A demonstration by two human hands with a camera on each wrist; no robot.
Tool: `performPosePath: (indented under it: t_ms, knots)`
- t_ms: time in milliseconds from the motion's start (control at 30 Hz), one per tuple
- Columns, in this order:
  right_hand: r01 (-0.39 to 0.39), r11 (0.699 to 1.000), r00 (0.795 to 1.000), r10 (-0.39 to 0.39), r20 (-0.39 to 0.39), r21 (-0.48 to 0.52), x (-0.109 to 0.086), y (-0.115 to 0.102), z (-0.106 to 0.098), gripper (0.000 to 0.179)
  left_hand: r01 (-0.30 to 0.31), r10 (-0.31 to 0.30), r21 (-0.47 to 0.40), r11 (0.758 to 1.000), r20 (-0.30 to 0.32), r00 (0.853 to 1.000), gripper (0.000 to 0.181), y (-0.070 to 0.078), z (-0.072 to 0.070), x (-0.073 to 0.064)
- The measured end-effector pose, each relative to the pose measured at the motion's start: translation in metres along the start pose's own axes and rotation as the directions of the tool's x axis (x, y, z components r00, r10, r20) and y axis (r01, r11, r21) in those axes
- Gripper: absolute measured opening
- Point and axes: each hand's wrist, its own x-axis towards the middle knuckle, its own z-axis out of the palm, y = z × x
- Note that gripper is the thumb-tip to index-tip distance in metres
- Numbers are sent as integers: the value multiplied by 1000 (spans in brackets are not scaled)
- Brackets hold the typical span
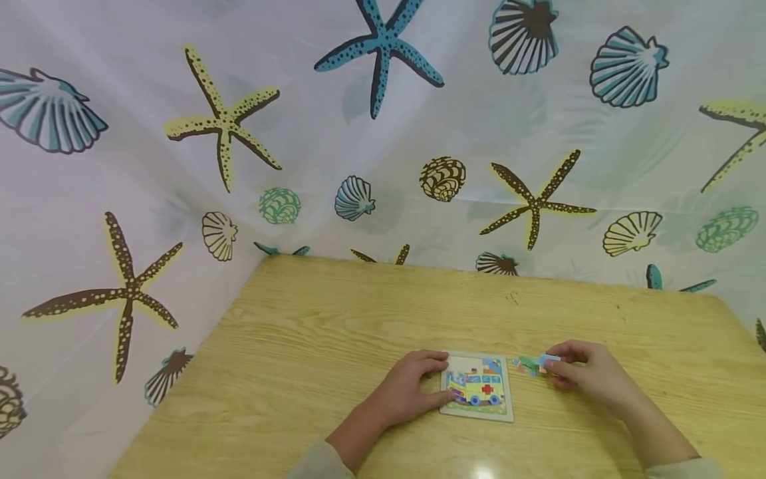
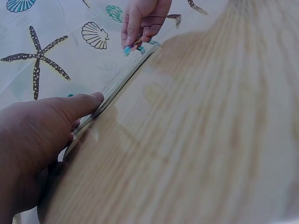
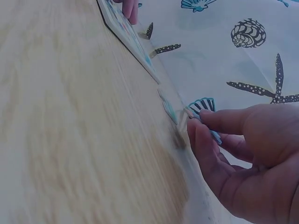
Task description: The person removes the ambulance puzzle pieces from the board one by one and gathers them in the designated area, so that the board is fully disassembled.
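A jigsaw puzzle point(image 1: 487, 389) in a pale, shallow square tray lies on the table, showing a yellow ambulance with a red cross. Part of its upper left is bare. My left hand point(image 1: 413, 386) holds the tray's left side, thumb over the lower part and fingers at the upper corner. To the right, my right hand point(image 1: 589, 372) pinches a blue-edged puzzle piece point(image 1: 549, 360) between thumb and fingers. In the right wrist view this piece point(image 3: 216, 136) is mostly covered by fingers. Loose puzzle pieces point(image 1: 528, 365), one green, lie between the tray and my right hand.
The wood-grain table point(image 1: 299, 372) extends around the tray. A white cloth point(image 1: 407, 140) printed with starfish and shells hangs along its back and left sides. Small dark marks point(image 1: 511, 298) show on the tabletop toward the back.
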Motion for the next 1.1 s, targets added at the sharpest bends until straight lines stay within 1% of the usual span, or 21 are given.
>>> performPosePath:
  t_ms: [100,167,233,300,367,433,467,533,733,833,967,1100]
  knots:
    - [3,999,1000,-3,-13,-36,-2,1,-4,36,-3,3,0,1000,0,1000,59,0,-1,0]
    - [7,996,999,-10,-30,-88,-3,2,-4,34,-5,5,-2,1000,-2,1000,59,0,-1,1]
    - [12,987,999,-20,-50,-162,-4,0,-2,32,-1,1,-3,1000,-2,1000,59,0,0,0]
    - [17,964,996,-39,-79,-265,-6,-2,-1,31,-2,2,-1,1000,-4,1000,59,-1,1,0]
    - [11,935,993,-50,-103,-353,-8,-5,1,30,-1,1,0,1000,-3,1000,59,-1,1,0]
    - [1,912,991,-54,-118,-410,-8,-9,1,27,-1,1,6,1000,-2,1000,60,-1,1,0]
    - [-3,907,991,-52,-120,-421,-8,-10,1,27,-1,1,9,1000,-2,1000,60,0,1,1]
    - [-13,909,992,-40,-118,-417,-7,-11,1,26,2,-2,14,1000,-2,1000,59,0,0,1]
    - [-27,949,996,-1,-86,-313,-3,-14,4,26,4,-4,3,1000,2,1000,57,3,-2,-1]
    - [-40,961,997,20,-74,-275,-1,-20,9,27,-3,3,-1,1000,3,1000,57,4,-2,-1]
    - [-24,972,999,13,-49,-233,1,-29,17,30,-4,4,7,1000,-2,1000,56,5,-2,-2]
    - [-6,988,1000,5,-11,-156,3,-35,26,31,-4,4,9,1000,0,1000,55,5,-2,-2]
